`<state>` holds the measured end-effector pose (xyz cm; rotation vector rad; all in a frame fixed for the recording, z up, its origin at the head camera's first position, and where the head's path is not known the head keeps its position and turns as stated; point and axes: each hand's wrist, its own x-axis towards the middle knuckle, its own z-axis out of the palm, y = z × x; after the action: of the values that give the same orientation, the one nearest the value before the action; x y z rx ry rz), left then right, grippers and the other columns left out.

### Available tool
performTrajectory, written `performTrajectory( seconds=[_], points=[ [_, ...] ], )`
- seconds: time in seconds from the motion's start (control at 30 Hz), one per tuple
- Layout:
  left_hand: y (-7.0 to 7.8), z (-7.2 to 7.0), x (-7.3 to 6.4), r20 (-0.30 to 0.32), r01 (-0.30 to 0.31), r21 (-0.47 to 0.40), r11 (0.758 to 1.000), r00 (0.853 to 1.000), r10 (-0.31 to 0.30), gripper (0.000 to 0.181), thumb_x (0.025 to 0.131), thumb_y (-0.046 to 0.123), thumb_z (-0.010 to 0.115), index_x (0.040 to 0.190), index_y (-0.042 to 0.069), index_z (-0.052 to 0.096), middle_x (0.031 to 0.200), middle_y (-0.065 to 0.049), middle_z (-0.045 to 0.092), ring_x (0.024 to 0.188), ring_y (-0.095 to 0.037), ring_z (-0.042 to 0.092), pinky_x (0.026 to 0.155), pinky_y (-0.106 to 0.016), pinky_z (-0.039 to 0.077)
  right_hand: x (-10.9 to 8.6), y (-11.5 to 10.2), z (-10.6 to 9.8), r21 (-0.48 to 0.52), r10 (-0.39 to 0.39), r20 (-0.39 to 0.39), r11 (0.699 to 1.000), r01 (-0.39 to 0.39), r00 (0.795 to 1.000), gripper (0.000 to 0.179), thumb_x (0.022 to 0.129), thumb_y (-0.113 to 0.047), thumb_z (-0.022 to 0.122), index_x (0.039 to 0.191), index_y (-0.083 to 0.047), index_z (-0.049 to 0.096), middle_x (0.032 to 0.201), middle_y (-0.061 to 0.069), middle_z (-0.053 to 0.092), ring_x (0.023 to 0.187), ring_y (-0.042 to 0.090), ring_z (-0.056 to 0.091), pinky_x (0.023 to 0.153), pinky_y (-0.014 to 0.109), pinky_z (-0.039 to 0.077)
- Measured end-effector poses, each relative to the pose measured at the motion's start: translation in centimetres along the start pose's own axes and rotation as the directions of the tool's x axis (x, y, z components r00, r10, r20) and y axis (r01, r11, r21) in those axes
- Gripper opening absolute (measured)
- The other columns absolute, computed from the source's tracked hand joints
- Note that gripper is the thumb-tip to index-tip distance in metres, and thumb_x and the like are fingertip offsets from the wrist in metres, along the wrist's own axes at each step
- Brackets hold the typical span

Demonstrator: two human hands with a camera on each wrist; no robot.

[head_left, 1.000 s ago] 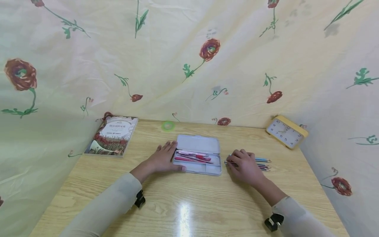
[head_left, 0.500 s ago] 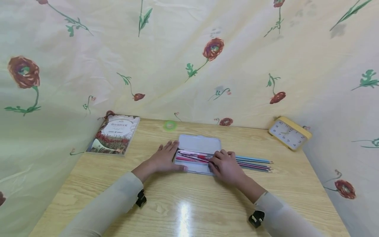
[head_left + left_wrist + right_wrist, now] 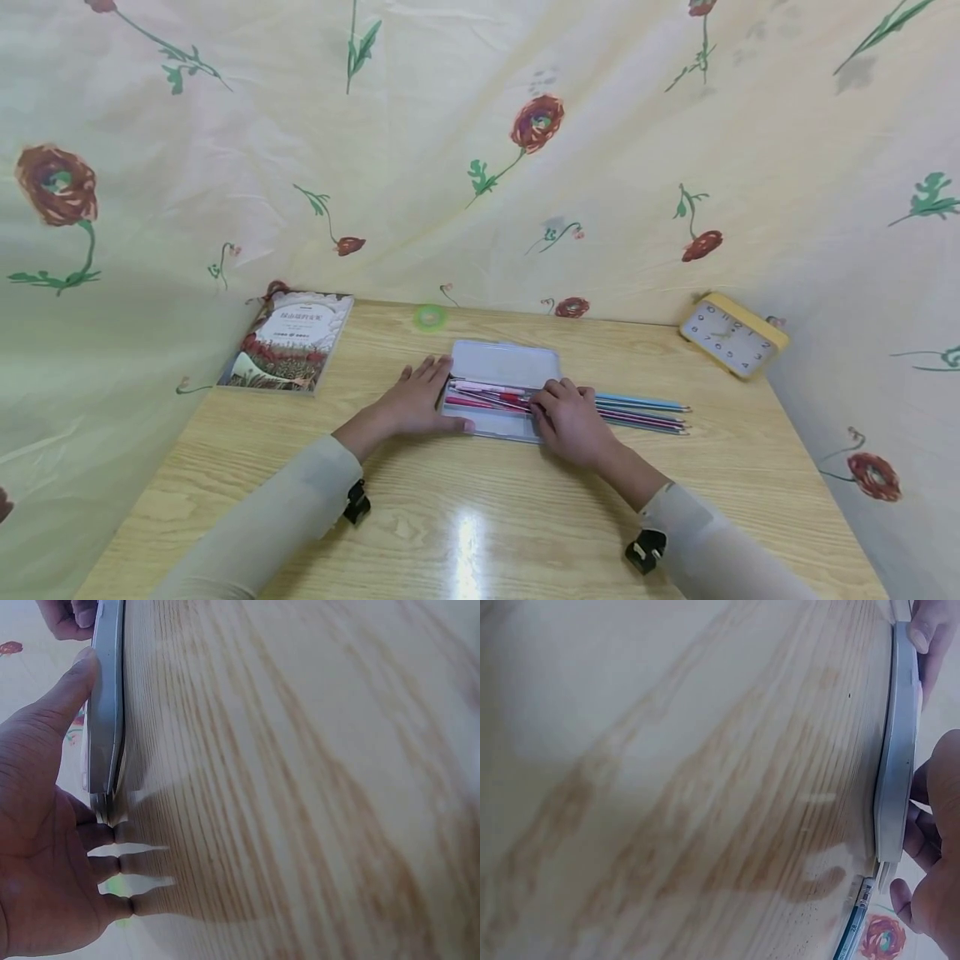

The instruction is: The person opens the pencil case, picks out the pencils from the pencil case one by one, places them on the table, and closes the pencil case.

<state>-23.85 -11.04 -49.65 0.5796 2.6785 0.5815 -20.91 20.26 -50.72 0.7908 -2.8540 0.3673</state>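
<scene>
A pale grey pencil case (image 3: 504,365) lies with its lid raised in the head view. Several pink, red and white pens (image 3: 483,400) lie in its tray. My left hand (image 3: 412,404) is at its left end, fingers spread and the thumb (image 3: 79,671) touching the front edge in the left wrist view. At the right end is my right hand (image 3: 573,421), its bent fingers reaching over the tray beside the pens' ends. The right fingertips are hidden, so what they pinch cannot be told. Several blue and dark pencils (image 3: 645,411) lie just beyond it.
A book (image 3: 288,342) lies at the back left of the wooden table (image 3: 420,517). At the back right is a yellow clock (image 3: 733,336). A green ring (image 3: 431,317) lies near the floral cloth (image 3: 420,167) behind.
My right hand has moved left from the pencils to the case's right end, then stayed nearly still. More of the pencils now shows. The left hand keeps its place at the case.
</scene>
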Motion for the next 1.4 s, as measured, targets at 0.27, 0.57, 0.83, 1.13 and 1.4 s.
performTrajectory(
  seconds=[0.27,0.57,0.83,1.13,1.4],
  points=[
    [-0.1,0.0,0.0,0.003,-0.002,0.003,1.000,1.000,0.002,0.135,0.089,0.085,0.071,0.178,0.007,0.007,0.188,-0.011,0.009,0.176,-0.034,0.002,0.142,-0.058,0.004,0.3,0.0,0.3,0.019,0.025,0.009,0.999,-0.026,1.000,0.014,0.107,-0.024,0.073,0.112,-0.011,0.079,0.102,0.003,0.068,0.096,0.023,0.057,0.093,0.064,0.051],
    [-0.2,0.1,0.1,0.004,0.003,0.011,1.000,1.000,-0.003,0.135,0.088,0.086,0.070,0.178,0.007,0.007,0.188,-0.011,0.009,0.176,-0.034,0.002,0.142,-0.058,0.003,0.6,-0.5,0.4,0.042,0.023,0.012,0.999,-0.023,1.000,0.015,0.106,-0.025,0.076,0.115,-0.013,0.079,0.106,0.002,0.071,0.098,0.023,0.058,0.096,0.065,0.053],
    [-0.1,0.0,0.0,0.001,0.003,0.028,1.000,1.000,-0.003,0.136,0.088,0.088,0.068,0.178,0.007,0.007,0.188,-0.012,0.009,0.176,-0.034,0.003,0.142,-0.058,0.005,1.8,-1.9,0.3,0.022,-0.018,0.020,1.000,0.017,1.000,0.016,0.105,-0.027,0.077,0.112,-0.014,0.081,0.104,0.000,0.072,0.098,0.023,0.062,0.095,0.066,0.051],
    [0.0,0.0,0.0,-0.007,-0.001,0.031,1.000,1.000,0.001,0.136,0.088,0.087,0.069,0.178,0.006,0.008,0.188,-0.013,0.010,0.175,-0.036,0.004,0.142,-0.059,0.006,3.6,-3.9,0.6,-0.020,-0.087,0.032,0.996,0.087,0.996,0.016,0.105,-0.027,0.077,0.112,-0.014,0.083,0.105,0.003,0.073,0.097,0.025,0.063,0.093,0.065,0.052],
    [0.0,-0.2,-0.2,-0.010,-0.011,0.009,1.000,1.000,0.011,0.133,0.090,0.083,0.071,0.178,0.004,0.009,0.187,-0.015,0.011,0.175,-0.038,0.005,0.142,-0.061,0.007,4.9,-3.6,1.6,0.032,-0.125,0.020,0.992,0.124,0.992,0.012,0.104,-0.026,0.078,0.105,-0.015,0.083,0.100,0.001,0.073,0.090,0.023,0.062,0.079,0.069,0.051]
  ],
)
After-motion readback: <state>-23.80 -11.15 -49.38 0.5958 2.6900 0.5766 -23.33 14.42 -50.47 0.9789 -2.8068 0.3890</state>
